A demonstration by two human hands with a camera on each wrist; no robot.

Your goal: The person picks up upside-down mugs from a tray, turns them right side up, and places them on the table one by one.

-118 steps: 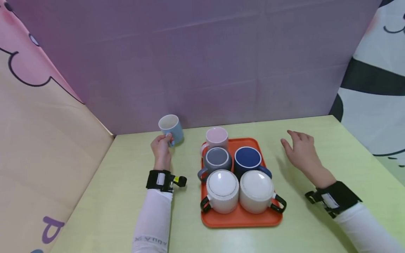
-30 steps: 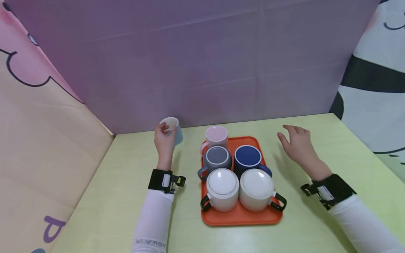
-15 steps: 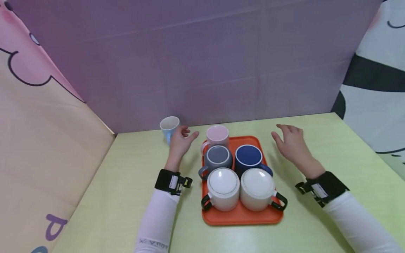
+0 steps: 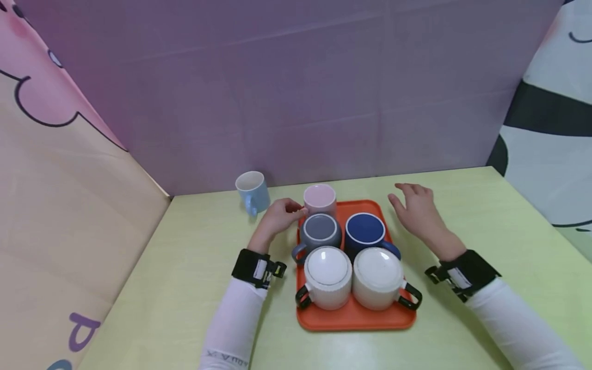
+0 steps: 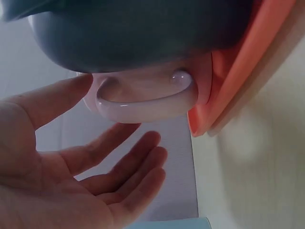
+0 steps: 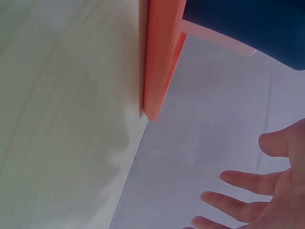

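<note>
Pink mug (image 4: 319, 199) stood at the far left of the orange tray (image 4: 356, 317), its handle just beside the left hand (image 4: 279, 217), whose fingers were spread, holding nothing. Right hand (image 4: 416, 210) hovered open beside the tray, empty.

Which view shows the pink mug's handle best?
The left wrist view: the pink mug's handle fills the frame, with the left hand open just below it. The head view hides it behind that hand; the right wrist view misses it.

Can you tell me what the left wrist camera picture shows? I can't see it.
An open left hand reaches its fingers toward the pink mug's handle, not gripping it. A grey mug sits above, beside the orange tray.
</note>
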